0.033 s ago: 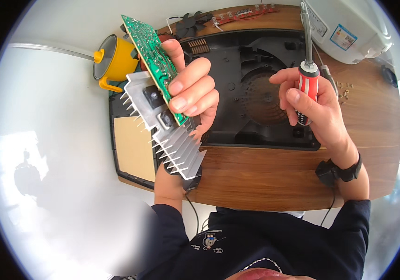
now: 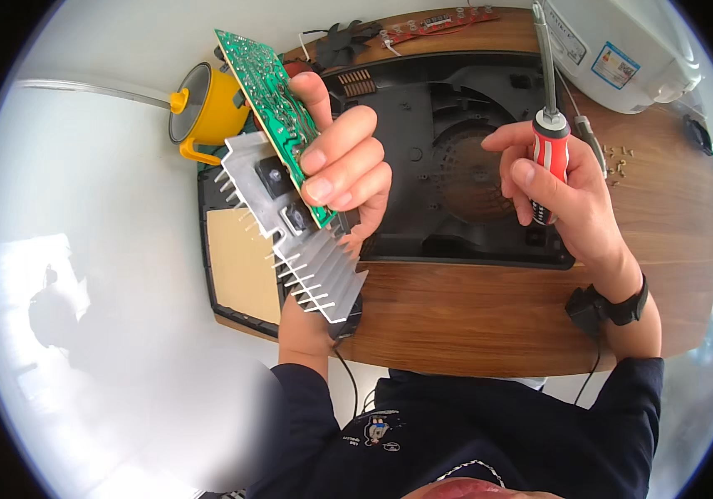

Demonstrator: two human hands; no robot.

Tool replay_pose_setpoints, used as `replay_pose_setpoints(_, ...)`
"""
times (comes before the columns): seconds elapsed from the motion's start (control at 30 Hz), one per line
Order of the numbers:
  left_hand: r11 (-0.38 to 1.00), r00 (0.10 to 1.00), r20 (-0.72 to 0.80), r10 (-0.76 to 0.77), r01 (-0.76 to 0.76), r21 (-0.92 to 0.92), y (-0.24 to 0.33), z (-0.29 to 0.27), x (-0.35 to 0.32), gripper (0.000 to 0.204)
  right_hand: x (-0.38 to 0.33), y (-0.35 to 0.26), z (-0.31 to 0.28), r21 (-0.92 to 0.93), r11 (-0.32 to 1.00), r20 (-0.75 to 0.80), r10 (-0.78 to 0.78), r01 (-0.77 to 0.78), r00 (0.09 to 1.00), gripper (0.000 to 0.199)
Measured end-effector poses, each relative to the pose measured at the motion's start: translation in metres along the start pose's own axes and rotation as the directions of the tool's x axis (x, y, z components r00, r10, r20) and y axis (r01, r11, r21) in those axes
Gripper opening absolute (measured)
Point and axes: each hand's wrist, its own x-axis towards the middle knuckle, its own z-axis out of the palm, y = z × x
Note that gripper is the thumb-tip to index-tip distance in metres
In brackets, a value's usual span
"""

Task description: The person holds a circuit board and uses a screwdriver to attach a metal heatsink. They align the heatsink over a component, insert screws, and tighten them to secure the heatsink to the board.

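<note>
My left hand [image 2: 344,158] grips a green circuit board [image 2: 269,100] by its edge, tilted and raised above the table. A finned aluminium heat sink [image 2: 315,270] is attached along the board's lower side, with two black components [image 2: 273,176] screwed to its face. In my right hand [image 2: 569,195] is a screwdriver [image 2: 551,154] with a red, white and black handle, its shaft pointing away from me. The screwdriver stays apart from the board. Below both hands lies a black plastic housing [image 2: 398,237] with a round vented area [image 2: 473,170].
Several small screws [image 2: 618,162] lie right of the housing, near a grey cable [image 2: 589,141]. A white appliance [image 2: 631,50] stands at the back right, a yellow pot [image 2: 219,108] at the left. Behind the housing are a black fan [image 2: 344,43] and a red circuit strip [image 2: 440,25].
</note>
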Motion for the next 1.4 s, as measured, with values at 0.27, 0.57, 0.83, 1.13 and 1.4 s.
replay_pose_setpoints(0.27, 1.0, 0.999, 0.015, -0.028, 0.028, 0.012, -0.005, 0.001, 0.0, 0.031, 0.001, -0.003, 0.004, -0.053, 0.996, -0.018, 0.077, -0.078, 0.997, 0.03)
replay_pose_setpoints(0.57, 0.997, 0.998, -0.037, -0.042, 0.045, 0.066, -0.008, 0.006, 0.0, 0.028, 0.002, 0.0, 0.007, -0.036, 0.993, -0.033, 0.115, -0.116, 0.993, 0.023)
replay_pose_setpoints(0.83, 0.997, 0.996, -0.078, -0.032, 0.037, 0.062, -0.012, 0.007, 0.0, 0.027, 0.003, 0.004, 0.009, -0.043, 0.993, -0.016, 0.109, -0.11, 0.994, 0.022)
replay_pose_setpoints(1.13, 0.991, 0.993, -0.034, -0.113, 0.116, 0.069, -0.005, -0.009, -0.003, 0.043, 0.002, -0.002, 0.011, -0.075, 0.986, 0.003, 0.151, -0.15, 0.989, 0.022)
replay_pose_setpoints(1.4, 0.977, 0.987, 0.077, -0.141, 0.127, 0.17, -0.004, -0.035, 0.001, 0.065, 0.002, 0.004, 0.01, -0.086, 0.989, -0.031, 0.115, -0.117, 0.993, 0.024)
